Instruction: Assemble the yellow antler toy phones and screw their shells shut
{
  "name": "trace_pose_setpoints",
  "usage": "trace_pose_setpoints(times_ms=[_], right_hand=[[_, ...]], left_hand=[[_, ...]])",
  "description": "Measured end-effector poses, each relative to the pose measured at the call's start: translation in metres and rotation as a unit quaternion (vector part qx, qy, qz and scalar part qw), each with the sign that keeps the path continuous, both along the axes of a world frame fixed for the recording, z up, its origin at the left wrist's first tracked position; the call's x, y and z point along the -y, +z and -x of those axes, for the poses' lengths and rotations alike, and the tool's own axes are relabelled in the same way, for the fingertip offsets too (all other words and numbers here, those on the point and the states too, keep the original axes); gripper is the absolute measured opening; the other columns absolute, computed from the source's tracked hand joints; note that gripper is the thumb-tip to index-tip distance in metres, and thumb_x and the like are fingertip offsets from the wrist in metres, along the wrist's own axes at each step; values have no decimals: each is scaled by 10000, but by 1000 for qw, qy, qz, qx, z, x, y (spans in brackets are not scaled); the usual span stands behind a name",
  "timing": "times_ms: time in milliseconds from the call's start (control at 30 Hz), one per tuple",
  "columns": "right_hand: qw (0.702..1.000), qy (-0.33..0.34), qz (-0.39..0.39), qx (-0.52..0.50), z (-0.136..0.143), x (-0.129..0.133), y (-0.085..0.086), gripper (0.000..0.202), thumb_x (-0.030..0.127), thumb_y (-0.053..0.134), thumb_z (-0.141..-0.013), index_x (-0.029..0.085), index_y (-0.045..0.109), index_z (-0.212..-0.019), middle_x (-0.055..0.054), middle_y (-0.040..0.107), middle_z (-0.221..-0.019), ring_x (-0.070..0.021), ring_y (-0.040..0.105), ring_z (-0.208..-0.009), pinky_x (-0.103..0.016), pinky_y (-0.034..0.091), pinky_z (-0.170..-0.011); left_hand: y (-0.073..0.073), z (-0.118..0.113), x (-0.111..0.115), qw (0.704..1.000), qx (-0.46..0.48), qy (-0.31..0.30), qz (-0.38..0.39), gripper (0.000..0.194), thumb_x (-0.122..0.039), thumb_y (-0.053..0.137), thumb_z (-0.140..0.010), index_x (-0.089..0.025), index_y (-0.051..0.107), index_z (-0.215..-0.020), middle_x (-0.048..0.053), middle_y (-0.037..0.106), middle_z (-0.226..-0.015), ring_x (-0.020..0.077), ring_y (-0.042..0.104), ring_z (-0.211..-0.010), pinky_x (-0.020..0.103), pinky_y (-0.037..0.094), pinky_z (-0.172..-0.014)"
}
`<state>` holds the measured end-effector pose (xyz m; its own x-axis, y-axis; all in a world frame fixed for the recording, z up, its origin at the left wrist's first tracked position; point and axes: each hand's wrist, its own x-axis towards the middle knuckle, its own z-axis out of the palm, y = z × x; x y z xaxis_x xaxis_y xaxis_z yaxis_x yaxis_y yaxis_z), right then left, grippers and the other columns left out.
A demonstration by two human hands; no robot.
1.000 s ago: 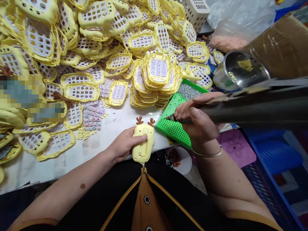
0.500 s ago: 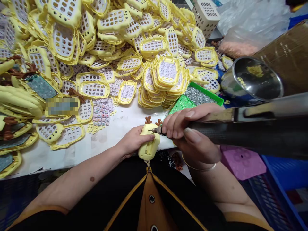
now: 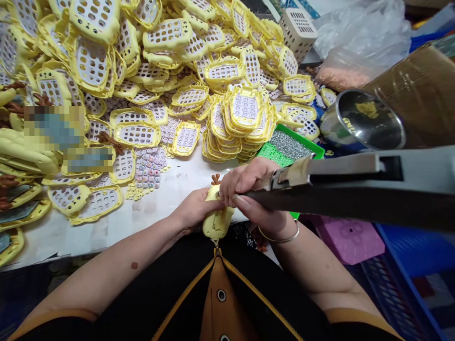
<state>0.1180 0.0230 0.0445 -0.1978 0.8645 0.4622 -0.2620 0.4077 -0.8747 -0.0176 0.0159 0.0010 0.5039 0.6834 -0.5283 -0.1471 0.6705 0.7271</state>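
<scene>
My left hand (image 3: 195,208) is closed round a yellow toy phone (image 3: 214,227) at the edge of the table, its thumb lying across the back. A brown antler (image 3: 215,179) sticks up from the toy's top end. My right hand (image 3: 254,189) is wrapped round a long dark electric screwdriver (image 3: 341,189), which slants in from the right. Its fingers are right over the toy's upper part and hide the tip, so I cannot tell exactly where the bit touches. Just beyond my right hand lies a green tray (image 3: 320,151) of small metal screws (image 3: 289,143).
Yellow shells with white keypads (image 3: 95,64) are heaped across the back and left. A stack of them (image 3: 245,109) stands mid-table. Loose keypad pieces (image 3: 147,168) lie left of centre. At right are a metal bowl (image 3: 341,118), a cardboard box (image 3: 415,94) and a pink object (image 3: 350,239).
My right hand and the screwdriver have moved left and in over the toy, so the bit that showed before is now covered. My left hand keeps its grip in about the same place.
</scene>
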Motion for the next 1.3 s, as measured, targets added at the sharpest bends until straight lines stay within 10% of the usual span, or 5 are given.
trace_pose_setpoints(times_ms=[467,767,1300], right_hand=[[978,-180,-89,-50,-42,11,19,133,326,682,-775,290,557,-805,69,492,-509,-118,504,-422,-294,472,-445],[966,-243,-81,-31,-77,-9,-25,144,321,684,-768,286,593,-874,75,494,-518,-110,481,-413,-281,433,-427],[971,-237,-40,-19,-80,-12,-38,163,289,686,-772,272,603,-911,64,518,-547,-126,536,-459,-290,449,-459]], left_hand=[[5,7,-2,994,41,73,69,370,-229,735,-714,-172,613,-1059,56,701,-876,189,654,-770,324,527,-732],[5,8,-3,993,43,75,85,539,-191,745,-711,-240,537,-1206,41,705,-963,197,677,-806,330,569,-712],[3,5,-6,990,43,110,78,541,-198,682,-784,-260,466,-1276,69,694,-1054,221,691,-894,421,558,-846]])
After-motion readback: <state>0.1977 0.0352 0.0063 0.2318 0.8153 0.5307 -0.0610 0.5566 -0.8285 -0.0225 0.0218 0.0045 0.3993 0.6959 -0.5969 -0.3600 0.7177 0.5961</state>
